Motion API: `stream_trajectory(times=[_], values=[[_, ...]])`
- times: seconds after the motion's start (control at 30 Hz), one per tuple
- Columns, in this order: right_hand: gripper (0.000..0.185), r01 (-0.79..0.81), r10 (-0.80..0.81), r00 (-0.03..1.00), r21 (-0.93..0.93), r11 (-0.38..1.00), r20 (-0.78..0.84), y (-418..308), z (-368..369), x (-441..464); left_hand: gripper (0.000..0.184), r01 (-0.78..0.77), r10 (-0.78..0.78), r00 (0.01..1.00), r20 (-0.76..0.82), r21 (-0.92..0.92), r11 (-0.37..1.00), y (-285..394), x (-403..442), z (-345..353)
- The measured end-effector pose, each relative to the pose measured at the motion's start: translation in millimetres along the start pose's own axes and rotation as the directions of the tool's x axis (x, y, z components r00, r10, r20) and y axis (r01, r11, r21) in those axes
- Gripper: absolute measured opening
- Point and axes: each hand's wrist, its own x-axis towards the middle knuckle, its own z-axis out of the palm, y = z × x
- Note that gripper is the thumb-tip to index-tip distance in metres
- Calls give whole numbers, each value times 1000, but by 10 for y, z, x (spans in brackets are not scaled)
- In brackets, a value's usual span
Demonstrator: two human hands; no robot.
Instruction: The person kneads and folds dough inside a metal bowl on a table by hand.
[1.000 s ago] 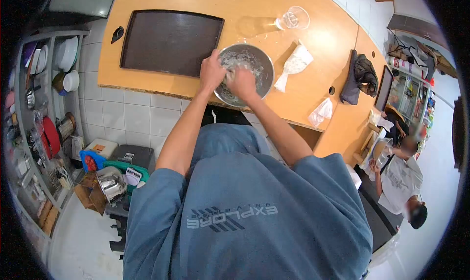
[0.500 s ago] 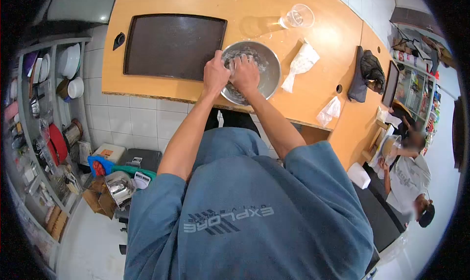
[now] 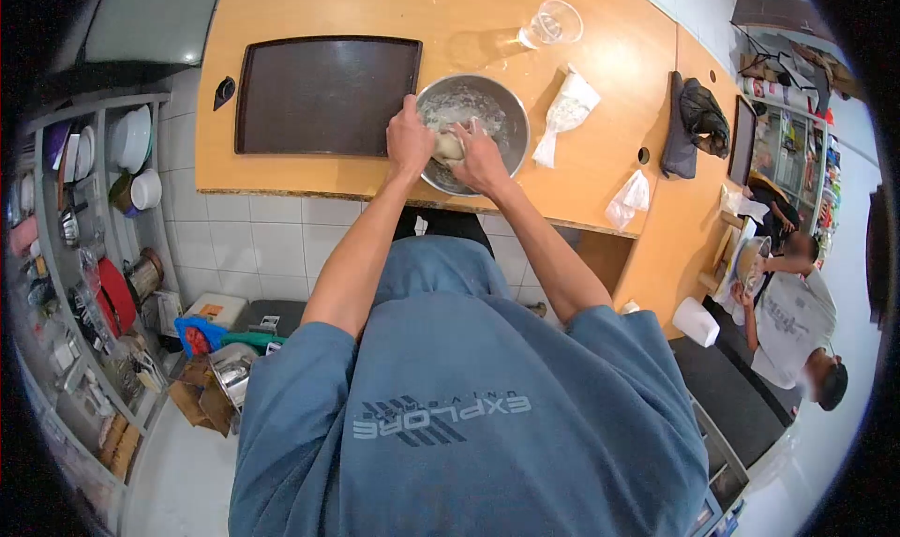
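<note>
A steel mixing bowl (image 3: 515,115) stands near the front edge of the wooden table, its inner wall streaked with pale, floury residue. Inside it, toward the left, lies a pale lump of dough (image 3: 448,147). My left hand (image 3: 410,143) is closed on the bowl's left rim. With fingers curled over the dough, my right hand (image 3: 480,160) grips it from the right; part of the lump is hidden under the fingers.
Left of the bowl lies a dark baking tray (image 3: 328,96). A clear plastic cup (image 3: 555,23), a white-filled plastic bag (image 3: 568,113) and a smaller bag (image 3: 628,199) are on the right. Another person (image 3: 792,321) sits far right, holding a bowl.
My right hand has shifted back toward me in the bowl, and the dough now shows between my hands. My left hand stays at the rim. The view has shifted slightly.
</note>
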Motion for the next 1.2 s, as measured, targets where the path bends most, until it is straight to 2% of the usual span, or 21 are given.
stream_trajectory(times=[0.1, 0.2, 0.23, 0.33, 0.37, 0.47, 0.57, 0.67, 0.73, 0.87, 0.97, 1.0, 1.07, 1.2], values=[[68, -80, 114, 991, 383, 920, -68, -19, -204, -19, 22, -7, 7, 1000, 15, 5, 1000, 39, -23, -40], [63, -187, 191, 981, 467, 864, 38, 82, -382, 55, 23, 0, -1, 998, 57, 22, 1000, 0, -56, -77], [58, -230, 198, 973, 390, 892, 121, 68, -468, 111, 24, 1, -3, 997, 75, 30, 1000, -28, -72, -65], [54, -285, 168, 938, 400, 871, 303, 141, -398, 234, 26, -60, 63, 994, 84, -37, 998, -66, -149, -56], [46, -266, 182, 950, 350, 898, 253, 131, -348, 215, 27, -36, 40, 997, 67, -66, 997, -67, -180, -45], [38, -32, 36, 998, 75, 997, -45, 306, 153, 212, 30, 27, -20, 999, 40, -169, 985, -31, -218, -42], [32, -86, 84, 994, -23, 996, -72, 50, 108, 121, 33, 29, -7, 996, 88, -242, 970, -45, -131, -70], [31, -167, 174, 983, -101, 981, 62, -154, 39, 80, 34, -44, 74, 982, 172, -174, 984, -26, -30, -120], [32, -137, 128, 989, -118, 984, -79, -224, 151, -43, 35, -130, 146, 966, 215, -87, 988, -40, 3, -59], [24, -20, -59, 940, -229, 973, -335, -171, 429, -189, 36, -136, 146, 956, 254, -56, 989, -47, 7, -57], [17, 11, -138, 907, -307, 952, -397, -177, 499, -167, 34, -164, 166, 952, 255, -30, 986, -81, 19, -30], [19, 18, -136, 918, -305, 952, -372, -170, 503, -140, 33, -158, 154, 952, 263, -6, 987, -88, 19, -22], [25, 31, -130, 939, -300, 953, -317, -150, 510, -103, 31, -153, 142, 953, 269, 22, 988, -101, 10, 7], [21, -52, -35, 958, -294, 954, -283, -214, 388, 36, 29, -177, 169, 954, 246, 11, 984, -149, -2, 14]])
